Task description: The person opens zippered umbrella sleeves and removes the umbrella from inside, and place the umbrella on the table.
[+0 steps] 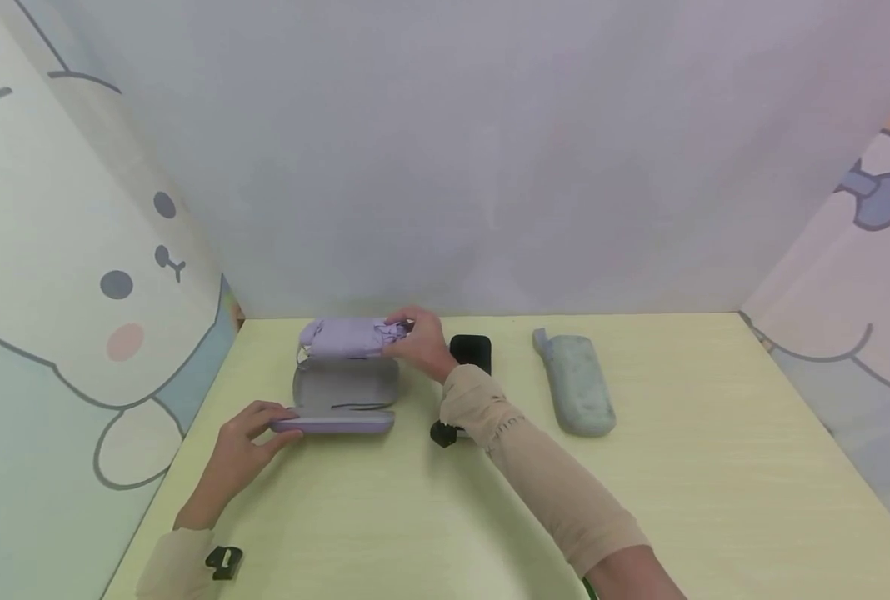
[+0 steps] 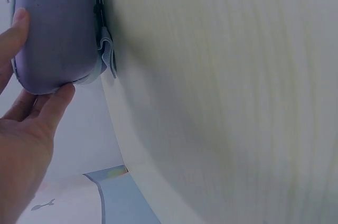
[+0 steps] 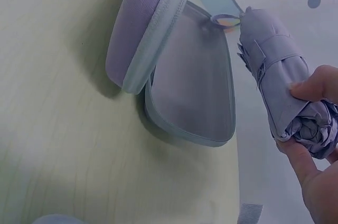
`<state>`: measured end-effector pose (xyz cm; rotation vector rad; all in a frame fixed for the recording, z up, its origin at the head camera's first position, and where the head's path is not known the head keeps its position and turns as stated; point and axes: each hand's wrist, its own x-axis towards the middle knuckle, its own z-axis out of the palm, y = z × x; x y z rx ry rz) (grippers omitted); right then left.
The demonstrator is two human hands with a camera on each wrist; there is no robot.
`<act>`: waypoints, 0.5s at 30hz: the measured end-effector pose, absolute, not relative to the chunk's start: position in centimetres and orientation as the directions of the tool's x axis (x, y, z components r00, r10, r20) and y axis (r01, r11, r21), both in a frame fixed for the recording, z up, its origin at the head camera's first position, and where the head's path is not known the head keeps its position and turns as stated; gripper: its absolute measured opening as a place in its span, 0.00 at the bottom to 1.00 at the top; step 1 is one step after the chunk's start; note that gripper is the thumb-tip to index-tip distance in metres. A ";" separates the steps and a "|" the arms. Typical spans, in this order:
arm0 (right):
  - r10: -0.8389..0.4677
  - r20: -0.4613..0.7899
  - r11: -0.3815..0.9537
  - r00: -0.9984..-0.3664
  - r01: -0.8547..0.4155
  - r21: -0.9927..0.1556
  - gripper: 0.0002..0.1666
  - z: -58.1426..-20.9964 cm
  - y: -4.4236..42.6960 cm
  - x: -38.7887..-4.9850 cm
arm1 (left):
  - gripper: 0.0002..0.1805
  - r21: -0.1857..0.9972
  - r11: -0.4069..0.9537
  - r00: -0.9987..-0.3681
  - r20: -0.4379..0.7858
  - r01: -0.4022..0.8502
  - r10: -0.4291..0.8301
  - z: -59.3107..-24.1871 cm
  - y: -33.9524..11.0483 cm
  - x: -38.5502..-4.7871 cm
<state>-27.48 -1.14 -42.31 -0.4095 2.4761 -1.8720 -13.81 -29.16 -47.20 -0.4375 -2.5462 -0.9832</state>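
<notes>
A purple zip case [image 1: 346,383] lies unzipped on the table, its grey inside showing. My left hand [image 1: 244,446] pinches the left end of its raised near half [image 1: 340,424]; in the left wrist view the fingers and thumb hold the purple shell [image 2: 58,28] at its rounded end. Above the far half, my right hand [image 1: 422,343] grips a folded lilac umbrella [image 1: 343,337] by its right end. The right wrist view shows the rolled umbrella [image 3: 277,60] between thumb and fingers, apart from the hollow case half [image 3: 193,76].
A black object [image 1: 471,350] stands behind my right forearm, with a black knob-like piece [image 1: 443,433] showing on the near side of the sleeve. Farther right lies a grey-green pouch [image 1: 582,385] with a strap. A wall [image 1: 490,167] rises at the table's far edge.
</notes>
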 end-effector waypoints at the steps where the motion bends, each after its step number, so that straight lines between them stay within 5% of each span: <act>1: -0.210 0.149 0.246 -0.966 -0.200 -0.948 0.25 -42.4 -1.1 -27.6 | 0.15 0.578 0.703 -0.882 0.447 0.414 0.151 -47.2 -29.2 -13.8; 15: -0.183 0.152 0.355 -0.971 -0.210 -0.911 0.25 -43.2 -1.9 -29.8 | 0.16 0.585 0.675 -0.869 0.462 0.450 0.179 -46.8 -29.4 -13.6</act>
